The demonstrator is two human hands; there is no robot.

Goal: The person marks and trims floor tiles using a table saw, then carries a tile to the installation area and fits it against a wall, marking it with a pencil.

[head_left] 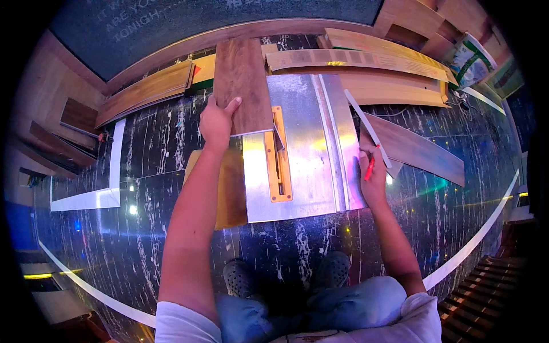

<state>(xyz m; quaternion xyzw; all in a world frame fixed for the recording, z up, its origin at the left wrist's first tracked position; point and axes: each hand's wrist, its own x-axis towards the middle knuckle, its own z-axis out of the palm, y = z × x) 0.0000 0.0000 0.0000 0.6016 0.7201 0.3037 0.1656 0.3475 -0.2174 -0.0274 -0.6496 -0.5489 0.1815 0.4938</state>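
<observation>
A brown wood-grain plank lies over the far left part of a metal saw table. My left hand grips its left edge near the close end, with the thumb on top. Just right of the plank's near corner, a dark pointed piece stands at the slot of the yellow insert. At the table's right edge my right hand is closed round a red pencil. A thin pale strip slants up and left from beside its fingers; whether they grip it, I cannot tell.
Another wood-grain plank lies on the dark marbled floor to the right. Long open cartons stretch behind the table, and stacked planks lie at the far left. A white and green sack stands at the back right.
</observation>
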